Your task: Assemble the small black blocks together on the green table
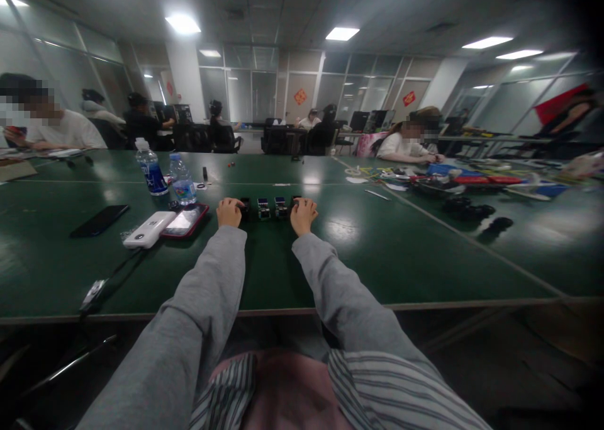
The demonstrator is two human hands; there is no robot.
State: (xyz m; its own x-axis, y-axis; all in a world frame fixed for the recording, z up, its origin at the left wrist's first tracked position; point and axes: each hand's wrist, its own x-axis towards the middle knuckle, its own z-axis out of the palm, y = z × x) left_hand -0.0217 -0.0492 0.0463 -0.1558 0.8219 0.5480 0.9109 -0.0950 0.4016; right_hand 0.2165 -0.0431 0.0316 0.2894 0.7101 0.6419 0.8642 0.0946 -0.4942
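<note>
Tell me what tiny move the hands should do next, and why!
Maybe nudge the left dark block gently inward. The left hand is right at it, and green tabletop shows between that block and the small gadget beside it.

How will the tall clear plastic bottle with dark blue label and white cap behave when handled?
The bottle likely tips if pushed near its white cap, being tall and narrow. Its clear plastic probably flexes when squeezed. Knocked over, its rounded shape could roll on the flat green table.
</note>
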